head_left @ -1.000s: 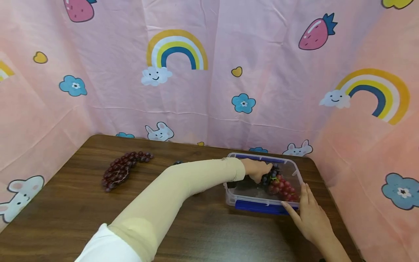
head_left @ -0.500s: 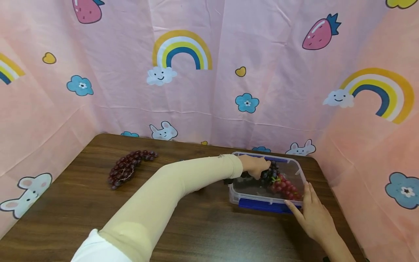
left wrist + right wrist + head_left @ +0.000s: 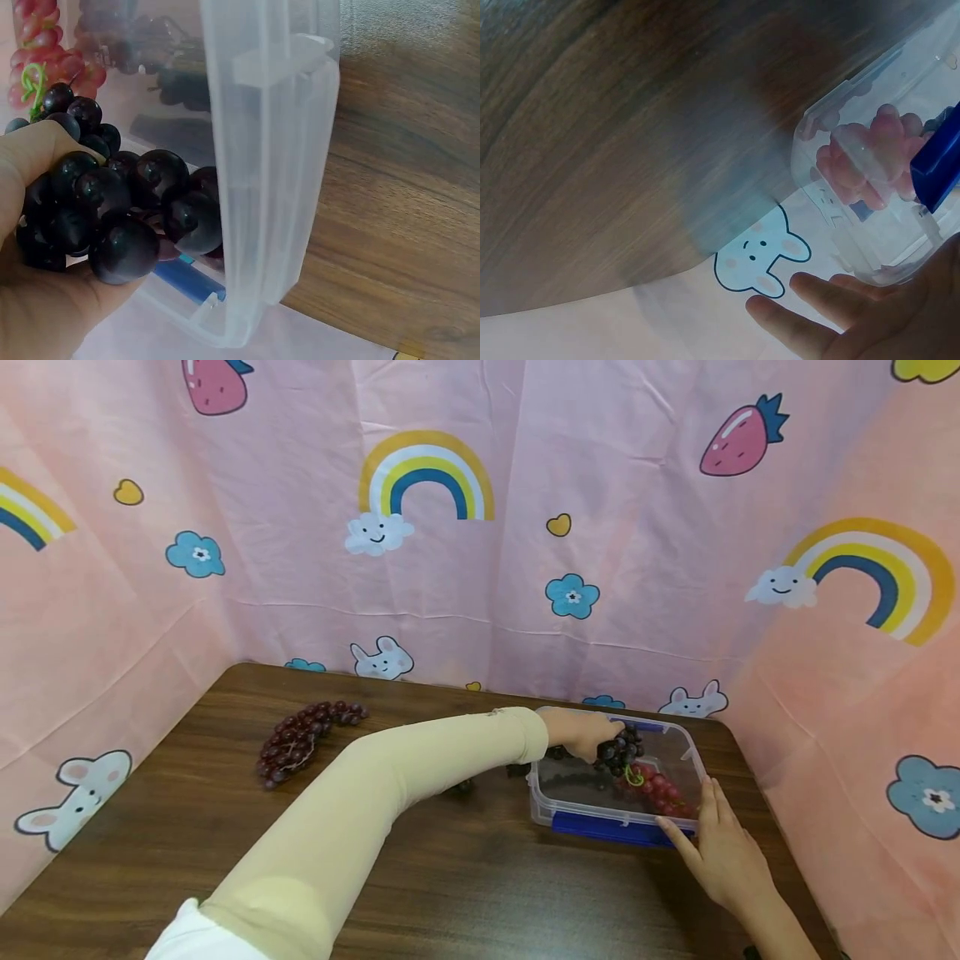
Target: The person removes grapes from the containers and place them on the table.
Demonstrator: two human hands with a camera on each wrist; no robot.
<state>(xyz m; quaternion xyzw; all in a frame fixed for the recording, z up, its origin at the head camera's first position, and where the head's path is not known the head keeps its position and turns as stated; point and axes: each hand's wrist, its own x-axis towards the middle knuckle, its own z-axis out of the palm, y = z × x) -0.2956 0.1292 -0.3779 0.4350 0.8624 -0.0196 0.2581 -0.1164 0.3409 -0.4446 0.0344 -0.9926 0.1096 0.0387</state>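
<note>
My left hand [image 3: 581, 735] reaches into a clear plastic box [image 3: 543, 814] and grips a bunch of black grapes [image 3: 621, 750]. The left wrist view shows the thumb over the black grapes [image 3: 124, 247] and fingers beneath them, beside the box wall [image 3: 262, 172]. Red grapes [image 3: 663, 793] with a curled green stem [image 3: 636, 775] lie in the box, right next to the black ones. At the box's near right corner rests my right hand [image 3: 727, 852], fingers extended along the side and thumb at the front rim.
Blue latches [image 3: 607, 828] hang on the box's front. Dark red grapes [image 3: 303, 739] lie at the table's [image 3: 480, 877] back left. More dark grapes [image 3: 462, 787] are mostly hidden by my left forearm. A pink patterned cloth [image 3: 495, 610] encloses the table behind and at the sides.
The head view has swung slightly left. My left hand has shifted a little back and left within the box, and the black grapes with it. My right hand stays at the corner.
</note>
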